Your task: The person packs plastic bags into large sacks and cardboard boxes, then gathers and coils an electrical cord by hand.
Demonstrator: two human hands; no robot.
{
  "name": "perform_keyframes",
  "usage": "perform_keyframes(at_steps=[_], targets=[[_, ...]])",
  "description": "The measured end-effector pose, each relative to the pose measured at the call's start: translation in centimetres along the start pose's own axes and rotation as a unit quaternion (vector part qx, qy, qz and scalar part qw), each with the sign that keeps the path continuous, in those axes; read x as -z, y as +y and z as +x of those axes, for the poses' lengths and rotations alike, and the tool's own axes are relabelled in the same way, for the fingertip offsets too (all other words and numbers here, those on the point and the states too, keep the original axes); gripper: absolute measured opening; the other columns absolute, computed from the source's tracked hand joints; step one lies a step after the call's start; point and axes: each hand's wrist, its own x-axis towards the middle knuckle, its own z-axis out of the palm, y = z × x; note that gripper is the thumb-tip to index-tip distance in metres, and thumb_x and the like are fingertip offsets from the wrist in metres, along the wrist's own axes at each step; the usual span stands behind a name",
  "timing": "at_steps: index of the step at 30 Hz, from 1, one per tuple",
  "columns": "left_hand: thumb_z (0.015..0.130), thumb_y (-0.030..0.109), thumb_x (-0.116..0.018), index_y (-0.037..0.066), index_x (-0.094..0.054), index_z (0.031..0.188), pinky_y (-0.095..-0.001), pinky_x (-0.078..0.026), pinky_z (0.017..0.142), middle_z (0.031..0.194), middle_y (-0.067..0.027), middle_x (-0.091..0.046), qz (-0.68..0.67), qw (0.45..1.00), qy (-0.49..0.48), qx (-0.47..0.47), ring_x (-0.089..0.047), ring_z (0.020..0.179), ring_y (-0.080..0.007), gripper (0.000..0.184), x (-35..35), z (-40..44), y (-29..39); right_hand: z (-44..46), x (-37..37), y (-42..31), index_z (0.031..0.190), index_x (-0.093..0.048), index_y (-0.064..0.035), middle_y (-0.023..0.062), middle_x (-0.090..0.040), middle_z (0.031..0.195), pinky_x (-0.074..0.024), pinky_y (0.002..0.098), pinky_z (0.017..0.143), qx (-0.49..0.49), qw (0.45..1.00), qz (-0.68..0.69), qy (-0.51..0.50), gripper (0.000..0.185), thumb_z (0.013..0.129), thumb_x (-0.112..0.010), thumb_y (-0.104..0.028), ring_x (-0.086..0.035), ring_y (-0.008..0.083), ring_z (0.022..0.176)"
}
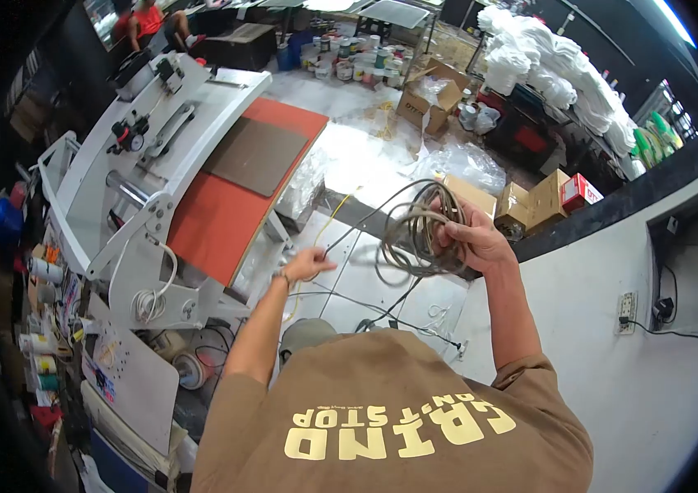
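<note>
A loosely wound coil of dark cable [398, 246] hangs from my right hand [480, 236], whose fingers are closed round its loops. One strand runs from the coil down and left to my left hand [309, 264]. That hand is beside the orange-topped machine, with its thumb and fingers near the strand; whether they pinch it is too small to make out. More dark cable [341, 297] trails across the white floor tiles below the hands.
On the left stands a white machine with an orange bed [209, 218] and a brown pad [257, 156]. Cardboard boxes [534, 201] line a low dark ledge. A wall outlet [626, 313] with a plug is at right. A seated person [149, 20] is far back.
</note>
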Motion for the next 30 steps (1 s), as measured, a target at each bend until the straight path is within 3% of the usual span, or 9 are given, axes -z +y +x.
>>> perform_keyframes(at_steps=[4,6,10,12,13,16,19,26,30], targets=[[0.092,0.024,-0.051,0.003,-0.061,0.089,-0.0420,-0.048,0.060,0.072,-0.0143,-0.065,0.006,0.997,0.068,-0.033,-0.065,0.069,-0.0294,0.024,-8.5,-3.3,-5.7,0.6,0.9,-0.8,0.120,-0.043,-0.0037,0.0043,-0.056,0.084,-0.0545,0.0322,0.073,0.091,0.990,0.068,0.085,0.038,0.087,-0.062,-0.005,-0.063,0.0156,0.072],[0.089,0.015,-0.047,0.003,-0.057,0.099,-0.0452,-0.048,0.059,0.073,-0.0168,-0.063,0.259,0.963,-0.007,-0.074,-0.063,0.072,-0.0339,0.018,-8.7,-4.5,2.8,1.9,2.8,0.0,0.121,-0.041,-0.0040,0.0048,-0.056,0.083,-0.0542,0.0352,0.071,0.165,0.980,-0.002,0.114,0.041,0.086,-0.064,-0.006,-0.061,0.0166,0.070],[0.090,0.022,-0.051,0.006,-0.050,0.090,-0.0470,-0.048,0.055,0.068,-0.0163,-0.060,0.263,0.950,-0.024,-0.164,-0.060,0.065,-0.0374,0.016,-6.0,-5.3,19.2,5.5,3.1,3.7,0.119,-0.037,-0.0014,0.0072,-0.055,0.084,-0.0475,0.0292,0.060,0.182,0.853,-0.445,0.202,0.040,0.092,-0.061,-0.018,-0.055,0.0147,0.064],[0.088,0.022,-0.054,0.005,-0.050,0.090,-0.0467,-0.047,0.055,0.067,-0.0150,-0.060,0.255,0.941,0.055,-0.218,-0.061,0.065,-0.0367,0.018,-2.8,-5.0,24.8,6.1,3.9,6.6,0.116,-0.039,-0.0011,0.0094,-0.054,0.087,-0.0455,0.0286,0.061,0.021,0.870,-0.481,0.105,0.039,0.097,-0.049,-0.034,-0.051,0.0133,0.065],[0.085,0.024,-0.057,0.005,-0.052,0.087,-0.0460,-0.048,0.056,0.068,-0.0138,-0.061,0.260,0.933,0.110,-0.225,-0.062,0.065,-0.0355,0.019,-0.8,-4.6,26.4,5.5,4.4,8.6,0.108,-0.045,-0.0018,0.0081,-0.055,0.083,-0.0449,0.0294,0.059,0.131,0.824,-0.544,0.082,0.049,0.098,-0.038,-0.049,-0.050,0.0134,0.064],[0.078,0.029,-0.069,0.006,-0.059,0.076,-0.0432,-0.049,0.058,0.073,-0.0121,-0.064,0.260,0.923,0.168,-0.229,-0.063,0.066,-0.0331,0.025,4.4,-1.7,25.4,2.8,0.0,7.2,0.106,-0.055,-0.0065,-0.0010,-0.055,0.074,-0.0351,0.0211,0.048,-0.144,0.957,-0.250,0.018,0.055,0.092,-0.045,-0.058,-0.047,0.0054,0.059],[0.079,0.027,-0.071,0.003,-0.063,0.078,-0.0389,-0.049,0.063,0.077,-0.0131,-0.064,0.160,0.974,0.091,-0.131,-0.063,0.069,-0.0282,0.025,7.9,-0.6,21.6,2.0,0.8,7.3,0.110,-0.056,-0.0039,-0.0039,-0.054,0.077,-0.0308,0.0188,0.047,-0.098,0.955,-0.279,0.010,0.054,0.072,-0.081,-0.034,-0.043,0.0023,0.058],[0.086,0.017,-0.063,0.002,-0.063,0.088,-0.0337,-0.051,0.074,0.087,-0.0100,-0.066,0.138,0.976,0.137,-0.098,-0.064,0.083,-0.0228,0.015,6.0,-2.9,10.4,2.5,1.8,4.4,0.106,-0.054,-0.0046,-0.0018,-0.056,0.079,-0.0323,0.0202,0.048,-0.159,0.921,-0.354,-0.021,0.046,0.064,-0.071,-0.004,-0.046,0.0049,0.060],[0.098,0.018,-0.046,0.005,-0.054,0.108,-0.0381,-0.055,0.081,0.099,-0.0136,-0.064,-0.534,0.806,0.226,-0.120,-0.065,0.097,-0.0304,0.018,2.6,-1.8,13.4,4.7,-0.8,5.9,0.092,-0.059,-0.0058,-0.0037,-0.055,0.074,-0.0352,0.0202,0.049,-0.245,0.910,-0.323,-0.084,0.029,0.064,-0.067,-0.007,-0.047,0.0042,0.062]])
